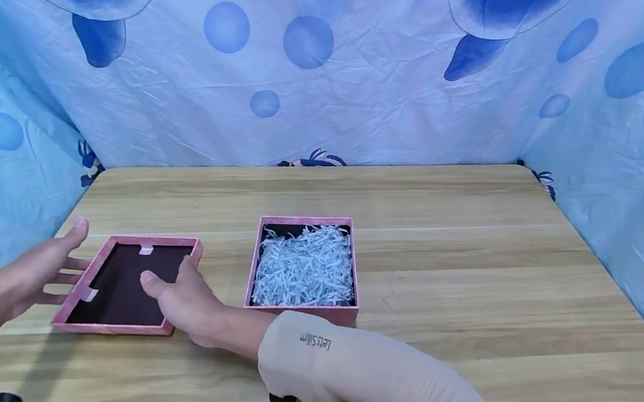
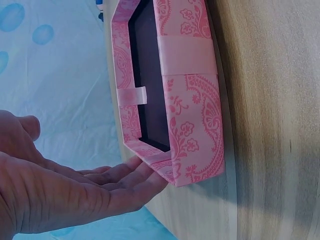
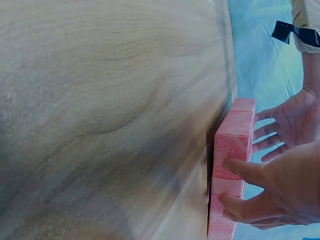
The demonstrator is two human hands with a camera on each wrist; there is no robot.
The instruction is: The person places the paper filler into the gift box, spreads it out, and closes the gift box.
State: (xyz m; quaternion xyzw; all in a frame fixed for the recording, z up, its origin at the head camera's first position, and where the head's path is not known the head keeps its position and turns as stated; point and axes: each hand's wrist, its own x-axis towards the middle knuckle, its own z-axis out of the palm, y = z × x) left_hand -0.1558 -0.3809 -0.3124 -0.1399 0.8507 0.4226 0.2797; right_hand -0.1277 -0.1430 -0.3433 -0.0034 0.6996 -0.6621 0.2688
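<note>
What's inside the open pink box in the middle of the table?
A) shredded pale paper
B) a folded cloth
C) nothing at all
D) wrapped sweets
A: the head view shows the pink box filled with shredded pale paper, while the lid beside it lies upside down, showing its dark inside.

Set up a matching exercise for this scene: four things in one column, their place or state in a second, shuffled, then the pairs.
1. pink patterned box lid
2. pink box base
3. left hand
4. right hand

a. filled with white shredded paper
b. open, fingers straight, at the lid's left side
c. lying upside down, dark inside showing
d. gripping the lid's right wall, thumb inside

Pairs: 1-c, 2-a, 3-b, 4-d
</note>
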